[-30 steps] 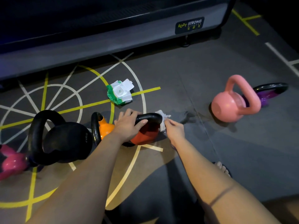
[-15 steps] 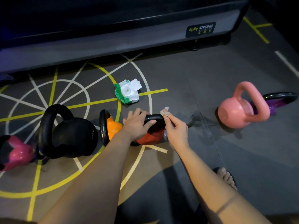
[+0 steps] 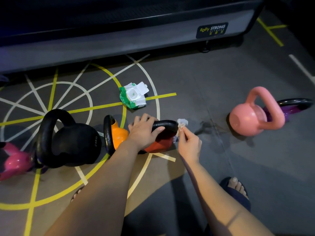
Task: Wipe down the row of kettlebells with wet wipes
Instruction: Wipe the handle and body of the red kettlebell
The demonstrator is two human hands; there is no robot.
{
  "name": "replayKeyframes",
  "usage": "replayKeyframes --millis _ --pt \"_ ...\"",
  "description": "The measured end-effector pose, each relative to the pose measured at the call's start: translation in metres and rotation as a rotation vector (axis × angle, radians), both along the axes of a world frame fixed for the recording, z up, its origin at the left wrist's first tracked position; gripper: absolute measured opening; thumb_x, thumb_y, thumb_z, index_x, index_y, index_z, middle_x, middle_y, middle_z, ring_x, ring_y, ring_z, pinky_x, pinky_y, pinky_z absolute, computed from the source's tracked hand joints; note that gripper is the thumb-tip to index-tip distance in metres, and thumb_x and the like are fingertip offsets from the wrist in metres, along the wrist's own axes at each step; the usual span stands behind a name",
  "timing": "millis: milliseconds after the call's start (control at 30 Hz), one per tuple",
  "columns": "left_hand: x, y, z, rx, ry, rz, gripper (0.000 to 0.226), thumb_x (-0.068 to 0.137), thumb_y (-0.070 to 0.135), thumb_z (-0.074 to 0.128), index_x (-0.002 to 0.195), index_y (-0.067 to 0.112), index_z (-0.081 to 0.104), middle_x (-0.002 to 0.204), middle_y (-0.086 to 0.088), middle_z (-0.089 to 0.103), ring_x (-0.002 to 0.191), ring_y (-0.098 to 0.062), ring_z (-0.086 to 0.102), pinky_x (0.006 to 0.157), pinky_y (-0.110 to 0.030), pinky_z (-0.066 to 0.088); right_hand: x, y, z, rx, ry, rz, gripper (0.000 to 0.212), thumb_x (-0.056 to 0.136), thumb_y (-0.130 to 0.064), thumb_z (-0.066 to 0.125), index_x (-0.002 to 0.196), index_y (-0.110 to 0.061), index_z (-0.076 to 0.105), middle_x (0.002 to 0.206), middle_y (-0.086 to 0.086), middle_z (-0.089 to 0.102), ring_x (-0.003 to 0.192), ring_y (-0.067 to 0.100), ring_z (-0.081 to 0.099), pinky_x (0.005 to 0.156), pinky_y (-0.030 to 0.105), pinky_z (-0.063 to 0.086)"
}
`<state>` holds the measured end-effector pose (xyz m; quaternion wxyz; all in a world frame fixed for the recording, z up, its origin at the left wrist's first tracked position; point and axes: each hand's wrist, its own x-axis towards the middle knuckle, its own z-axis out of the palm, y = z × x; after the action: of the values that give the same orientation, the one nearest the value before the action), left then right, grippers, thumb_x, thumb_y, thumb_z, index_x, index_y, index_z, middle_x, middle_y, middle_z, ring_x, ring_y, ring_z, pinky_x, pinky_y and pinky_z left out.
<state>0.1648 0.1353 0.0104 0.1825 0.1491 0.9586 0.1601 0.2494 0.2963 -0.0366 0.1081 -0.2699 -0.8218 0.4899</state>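
**Now on the gym floor: two bare hands work a wipe along a kettlebell handle**

Crouched over a row of kettlebells, a person steadies the red kettlebell (image 3: 160, 143) with the left hand (image 3: 144, 132), its fingers curled over the top of the bell's black handle (image 3: 168, 125) and the thumb lying along the near side. The right hand (image 3: 189, 145) pinches a crumpled wet wipe (image 3: 182, 123) between thumb and fingertips, the remaining fingers loosely bent, and the wipe touches the right end of that handle. The red kettlebell sits at the centre of the row on the grey floor (image 3: 204, 74), across white and yellow painted lines.

Just beside it to the left lies an orange kettlebell (image 3: 119, 135), its black handle turned away from the red one; where the two meet is hidden by the left hand. Next along stands a large black kettlebell (image 3: 76, 143), and a magenta kettlebell (image 3: 13, 160) is cut off by the left edge. Well apart to the right, a pink kettlebell (image 3: 247, 120) rests against a purple kettlebell (image 3: 289, 108) partly hidden behind it. A dark wet patch (image 3: 209, 126) marks the floor between the wipe and the pink bell.

An opened pack of wet wipes (image 3: 133, 97), lid flipped up, lies beyond the hands on a yellow line. Behind it runs the base of a machine bearing a "BODY STRONG" label (image 3: 212, 29). A sandalled foot (image 3: 237, 189) shows at lower right.
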Motion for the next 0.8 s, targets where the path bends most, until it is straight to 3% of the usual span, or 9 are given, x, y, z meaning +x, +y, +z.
replayKeyframes --millis 67,133,233,300,400,467,567,700,800 --pt "0.0 0.0 0.0 -0.007 -0.001 0.0 0.051 0.101 0.063 0.038 0.138 0.031 0.05 0.136 0.003 0.042 0.129 -0.026 0.035 0.108 -0.052 0.032 -0.004 -0.008 0.008 0.023 0.077 0.038 0.022 0.103 -0.023 0.054 0.1 -0.025 0.076 0.073 0.003 0.071 0.072 0.021 0.066 0.099 0.033 0.047" --pt "0.0 0.001 0.0 -0.01 -0.004 -0.001 0.05 0.101 0.062 0.039 0.138 0.031 0.05 0.137 0.002 0.042 0.129 -0.027 0.034 0.109 -0.053 0.031 -0.012 -0.019 0.016 0.068 0.159 0.127 0.025 0.101 -0.016 0.057 0.114 -0.027 0.076 0.105 -0.001 0.077 0.097 0.014 0.07 0.123 0.041 0.022" --pt "0.001 0.001 0.002 -0.013 -0.023 0.003 0.049 0.102 0.058 0.041 0.141 0.029 0.048 0.141 0.001 0.041 0.133 -0.028 0.033 0.111 -0.053 0.029 -0.017 -0.03 0.025 0.199 0.188 0.269 0.036 0.098 -0.007 0.057 0.124 -0.028 0.071 0.131 -0.012 0.066 0.129 -0.001 0.052 0.122 0.052 0.001" --pt "0.002 0.002 0.004 -0.013 -0.031 0.006 0.051 0.102 0.06 0.04 0.142 0.03 0.047 0.141 0.001 0.041 0.134 -0.027 0.033 0.112 -0.054 0.029 -0.015 -0.025 0.021 0.264 0.156 0.285 0.039 0.099 -0.008 0.056 0.127 -0.031 0.069 0.133 -0.014 0.065 0.129 -0.003 0.051 0.118 0.059 -0.003" --pt "0.001 0.002 0.004 -0.013 -0.044 0.016 0.051 0.101 0.062 0.038 0.141 0.031 0.049 0.139 0.001 0.042 0.133 -0.027 0.034 0.115 -0.059 0.024 -0.014 -0.012 0.013 0.232 0.05 0.108 0.028 0.102 -0.017 0.055 0.119 -0.031 0.073 0.1 -0.003 0.077 0.093 0.016 0.068 0.119 0.055 0.019" --pt "0.002 0.003 0.003 -0.004 -0.047 0.023 0.051 0.101 0.062 0.038 0.14 0.031 0.05 0.139 0.001 0.043 0.134 -0.027 0.034 0.116 -0.063 0.022 -0.013 0.002 0.004 0.088 0.01 0.027 0.022 0.102 -0.022 0.054 0.099 -0.026 0.075 0.075 0.001 0.072 0.072 0.021 0.065 0.091 0.037 0.048" --pt "0.003 0.002 0.002 0.01 -0.033 0.03 0.051 0.101 0.062 0.039 0.14 0.032 0.05 0.138 0.002 0.044 0.135 -0.026 0.033 0.117 -0.064 0.019 -0.012 0.011 -0.008 -0.044 -0.023 0.001 0.024 0.102 -0.021 0.053 0.082 -0.017 0.067 0.063 0.0 0.062 0.061 0.014 0.054 0.065 0.033 0.044" --pt "0.002 0.002 0.0 0.018 -0.032 0.035 0.05 0.101 0.062 0.039 0.139 0.032 0.051 0.137 0.003 0.044 0.134 -0.026 0.033 0.117 -0.065 0.017 -0.021 -0.007 0.007 0.004 0.029 -0.018 0.026 0.102 -0.021 0.053 0.112 -0.023 0.077 0.09 0.002 0.076 0.087 0.022 0.066 0.094 0.039 0.05" --pt "0.003 0.002 0.002 0.018 -0.04 0.032 0.05 0.101 0.062 0.038 0.139 0.033 0.051 0.137 0.003 0.044 0.135 -0.026 0.033 0.117 -0.065 0.016 -0.021 -0.018 0.012 0.136 0.079 0.05 0.028 0.102 -0.013 0.054 0.122 -0.021 0.073 0.109 -0.001 0.077 0.095 0.017 0.065 0.124 0.056 0.013"
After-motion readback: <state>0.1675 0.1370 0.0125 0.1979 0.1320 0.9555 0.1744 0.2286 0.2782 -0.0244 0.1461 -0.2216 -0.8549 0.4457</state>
